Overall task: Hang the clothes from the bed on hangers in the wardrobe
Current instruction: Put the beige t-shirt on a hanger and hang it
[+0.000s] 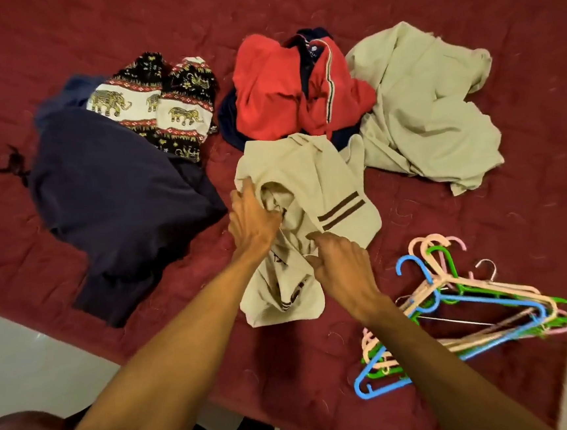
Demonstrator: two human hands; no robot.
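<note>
Starting seems the right word for where this stands: every garment in view lies on the bed (pixel 55 46) and none is on a hanger. At the centre of the frame both hands are on a crumpled beige shirt (pixel 306 178) with brown stripes on one sleeve. The left hand (pixel 255 220) has its fingers (pixel 244 192) curled into a fold near the collar end and grips it. The right hand (pixel 342 271), just below and to the right, pinches the cloth beside the striped sleeve, though its fingertips are partly buried in the fabric. The shirt rests on the bed cover, bunched and not yet lifted or spread. The hangers (pixel 471 301), a tangled heap of blue, green, pink and cream plastic, lie untouched at the lower right, near the shirt but apart from it. Four more heaps wait: a navy garment (pixel 120 201) at the left, an elephant-print garment (pixel 163 108) partly tucked under its upper edge, a red garment (pixel 274 88) with dark trim at the upper centre, and a pale grey-green garment (pixel 420 107) at the upper right. The wardrobe is out of view, so whether anything already hangs there cannot be told. Judging by this, the first piece is only now being picked up; opening it out, threading a hanger and carrying it over all remain, and the same for each other heap.
</note>
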